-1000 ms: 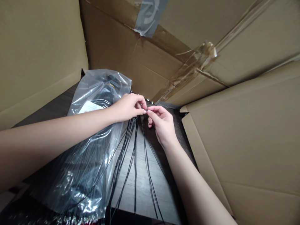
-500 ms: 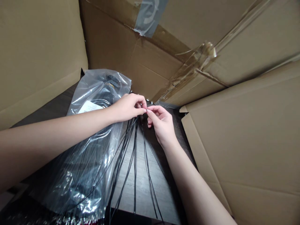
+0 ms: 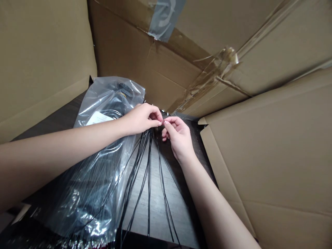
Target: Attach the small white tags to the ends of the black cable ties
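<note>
Working finely, both hands close, seems your present step: your left hand (image 3: 141, 119) and right hand (image 3: 181, 138) nearly meet above black cords (image 3: 149, 162) fanning down the desk (image 3: 184, 223). What either grip pinches, I cannot tell; next calls for steadiness.

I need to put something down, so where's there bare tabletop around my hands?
Bare tabletop shows between the left cardboard and plastic bag, and narrowly between the black cords and right forearm. It's crowded around the left hand and right hand, where cords converge.
</note>
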Tool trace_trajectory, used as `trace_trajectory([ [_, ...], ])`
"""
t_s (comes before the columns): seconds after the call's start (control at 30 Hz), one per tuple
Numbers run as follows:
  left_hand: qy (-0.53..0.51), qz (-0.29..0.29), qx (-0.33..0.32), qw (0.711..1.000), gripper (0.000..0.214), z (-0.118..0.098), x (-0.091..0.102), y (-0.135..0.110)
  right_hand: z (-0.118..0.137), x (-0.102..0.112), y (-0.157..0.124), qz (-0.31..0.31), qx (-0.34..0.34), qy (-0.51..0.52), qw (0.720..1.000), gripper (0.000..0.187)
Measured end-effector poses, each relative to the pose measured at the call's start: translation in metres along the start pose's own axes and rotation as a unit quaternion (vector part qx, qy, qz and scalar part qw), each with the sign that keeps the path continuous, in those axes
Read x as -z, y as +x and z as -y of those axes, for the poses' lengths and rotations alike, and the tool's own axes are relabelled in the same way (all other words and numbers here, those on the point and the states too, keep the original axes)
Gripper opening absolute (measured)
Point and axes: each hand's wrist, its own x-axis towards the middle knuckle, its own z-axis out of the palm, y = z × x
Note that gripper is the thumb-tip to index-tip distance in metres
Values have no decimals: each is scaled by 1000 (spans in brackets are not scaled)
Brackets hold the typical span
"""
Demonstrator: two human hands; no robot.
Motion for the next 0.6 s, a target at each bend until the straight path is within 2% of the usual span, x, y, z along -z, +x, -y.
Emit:
trace_trajectory([
  [0.33, -40, -3, -9, 999, 3, 5, 0, 2, -1, 1, -2, 9, 0, 9, 1000, 18],
  [0.6, -73, -13, -11, 997, 4, 4, 0, 2, -1, 1, -1, 11, 1, -1, 1000, 23],
])
